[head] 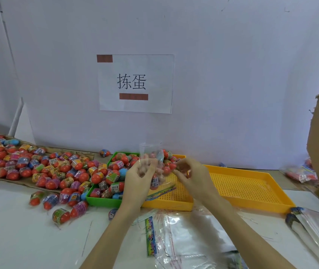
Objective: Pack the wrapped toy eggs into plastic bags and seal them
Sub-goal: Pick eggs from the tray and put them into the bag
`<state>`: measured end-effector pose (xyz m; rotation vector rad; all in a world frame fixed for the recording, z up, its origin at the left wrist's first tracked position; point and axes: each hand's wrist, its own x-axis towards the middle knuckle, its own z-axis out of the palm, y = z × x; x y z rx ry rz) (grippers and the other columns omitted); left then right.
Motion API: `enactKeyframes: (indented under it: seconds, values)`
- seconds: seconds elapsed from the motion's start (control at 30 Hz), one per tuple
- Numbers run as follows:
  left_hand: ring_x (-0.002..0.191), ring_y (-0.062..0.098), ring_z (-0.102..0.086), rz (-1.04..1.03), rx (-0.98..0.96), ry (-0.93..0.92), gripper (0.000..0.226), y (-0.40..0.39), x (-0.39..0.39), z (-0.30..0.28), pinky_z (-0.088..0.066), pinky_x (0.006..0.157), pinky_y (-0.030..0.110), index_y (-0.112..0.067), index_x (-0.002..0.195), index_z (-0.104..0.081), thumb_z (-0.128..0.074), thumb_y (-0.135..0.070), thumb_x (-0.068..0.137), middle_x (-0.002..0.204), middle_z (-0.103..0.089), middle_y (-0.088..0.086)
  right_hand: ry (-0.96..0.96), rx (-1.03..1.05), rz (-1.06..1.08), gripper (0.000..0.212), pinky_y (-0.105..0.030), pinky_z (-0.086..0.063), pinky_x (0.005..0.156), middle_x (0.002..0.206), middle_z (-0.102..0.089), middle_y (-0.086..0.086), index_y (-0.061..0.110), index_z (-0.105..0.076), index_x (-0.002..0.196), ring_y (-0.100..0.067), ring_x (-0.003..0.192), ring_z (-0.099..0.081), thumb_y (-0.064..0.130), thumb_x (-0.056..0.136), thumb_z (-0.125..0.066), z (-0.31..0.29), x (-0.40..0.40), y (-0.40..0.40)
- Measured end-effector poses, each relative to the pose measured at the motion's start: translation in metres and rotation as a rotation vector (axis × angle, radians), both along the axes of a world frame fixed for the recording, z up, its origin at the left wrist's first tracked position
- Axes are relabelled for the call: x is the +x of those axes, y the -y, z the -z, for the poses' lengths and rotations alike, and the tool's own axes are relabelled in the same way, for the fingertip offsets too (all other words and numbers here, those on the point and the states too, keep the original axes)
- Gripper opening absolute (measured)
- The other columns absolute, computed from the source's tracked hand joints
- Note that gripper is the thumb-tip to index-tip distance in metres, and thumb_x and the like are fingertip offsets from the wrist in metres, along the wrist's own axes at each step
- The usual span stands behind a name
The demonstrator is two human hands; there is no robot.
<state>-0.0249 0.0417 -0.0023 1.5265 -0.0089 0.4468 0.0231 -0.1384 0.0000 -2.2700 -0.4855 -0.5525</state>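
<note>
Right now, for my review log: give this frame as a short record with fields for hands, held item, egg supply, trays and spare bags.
left hand: grips the clear plastic bag
right hand: pinches the same bag's other side
bag contents: some wrapped eggs, count unclear
egg supply: loose pile on the left, more in the green tray
yellow tray: under and right of the hands, mostly bare
spare bags: flat on the table, near edge

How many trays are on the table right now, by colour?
Green plastic tray, filled with wrapped toy eggs: 1
Yellow perforated plastic trays: 2
Total: 3 trays
</note>
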Motion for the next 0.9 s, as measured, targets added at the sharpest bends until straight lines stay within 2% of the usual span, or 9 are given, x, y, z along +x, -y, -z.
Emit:
enactKeyframes:
  seconds: [0.07,0.17,0.27,0.4,0.5,0.57,0.63,0.73,0.9]
  values:
    - [0.078,0.024,-0.079,0.046,0.026,-0.017,0.027,0.003,-0.002,-0.001,-0.064,0.069,0.031,-0.023,0.108,-0.072,-0.064,-0.047,0.099,0.091,-0.081,0.002,-0.054,0.249,0.031,0.015,-0.012,-0.050,0.070,0.089,-0.073,0.010,0.021,-0.073,0.103,-0.002,0.082,-0.066,0.030,0.092,-0.078,-0.002,-0.012,0.014]
    - [0.074,0.021,-0.079,0.132,0.048,-0.032,0.029,0.012,-0.008,-0.004,-0.058,0.058,0.020,-0.023,0.114,-0.069,-0.061,-0.047,0.100,0.095,-0.079,0.002,-0.172,0.558,0.019,0.015,-0.018,-0.056,0.075,0.091,-0.077,0.010,0.022,-0.076,0.101,-0.003,0.089,-0.071,0.031,0.090,-0.079,-0.003,-0.030,0.036]
    - [0.074,0.019,-0.077,0.198,0.071,-0.035,0.028,0.020,-0.013,-0.005,-0.057,0.057,0.021,-0.025,0.118,-0.068,-0.062,-0.045,0.099,0.090,-0.076,-0.006,-0.247,0.780,-0.038,0.022,-0.023,-0.059,0.081,0.098,-0.078,0.005,0.019,-0.076,0.104,-0.012,0.095,-0.073,0.033,0.088,-0.079,-0.007,-0.042,0.050]
    - [0.080,0.016,-0.076,0.243,0.140,-0.018,0.038,0.029,-0.020,-0.004,-0.059,0.063,0.025,-0.032,0.120,-0.068,-0.070,-0.054,0.089,0.094,-0.075,-0.008,-0.316,1.114,-0.241,0.044,-0.025,-0.059,0.082,0.107,-0.078,-0.008,0.015,-0.076,0.107,-0.022,0.100,-0.075,0.039,0.070,-0.084,-0.026,-0.055,0.050]
    - [0.084,0.018,-0.074,0.217,0.232,0.039,0.040,0.037,-0.021,-0.003,-0.064,0.070,0.034,-0.035,0.117,-0.068,-0.073,-0.057,0.085,0.095,-0.072,-0.014,-0.229,1.008,-0.327,0.032,-0.036,-0.060,0.091,0.113,-0.076,-0.007,0.022,-0.075,0.111,-0.026,0.108,-0.073,0.032,0.082,-0.080,-0.037,-0.065,0.050]
    - [0.081,0.018,-0.072,0.214,0.253,0.066,0.036,0.043,-0.023,-0.001,-0.063,0.067,0.030,-0.035,0.114,-0.068,-0.075,-0.053,0.085,0.093,-0.070,-0.015,-0.110,0.870,-0.354,0.029,-0.037,-0.061,0.091,0.115,-0.076,-0.005,0.022,-0.071,0.115,-0.025,0.110,-0.073,0.031,0.088,-0.079,-0.042,-0.074,0.049]
    - [0.077,0.016,-0.070,0.218,0.281,0.089,0.036,0.047,-0.026,0.001,-0.063,0.065,0.031,-0.035,0.113,-0.067,-0.075,-0.054,0.083,0.091,-0.068,-0.014,0.044,0.779,-0.378,0.029,-0.035,-0.061,0.086,0.116,-0.075,-0.006,0.021,-0.068,0.117,-0.027,0.111,-0.072,0.027,0.091,-0.079,-0.047,-0.085,0.046]
    - [0.071,0.015,-0.069,0.213,0.318,0.115,0.037,0.051,-0.027,0.005,-0.063,0.063,0.041,-0.036,0.109,-0.064,-0.073,-0.058,0.081,0.087,-0.067,-0.008,0.241,0.532,-0.294,0.028,-0.030,-0.058,0.074,0.112,-0.075,0.003,0.027,-0.069,0.119,-0.024,0.103,-0.071,0.030,0.093,-0.077,-0.048,-0.092,0.040]
    - [0.074,0.009,-0.066,0.225,0.330,0.123,0.038,0.052,-0.027,0.008,-0.062,0.065,0.030,-0.041,0.112,-0.062,-0.072,-0.060,0.081,0.089,-0.067,-0.014,0.216,0.325,-0.104,0.028,-0.030,-0.059,0.059,0.102,-0.073,0.019,0.027,-0.070,0.119,-0.007,0.094,-0.072,0.030,0.091,-0.075,-0.037,-0.086,0.036]
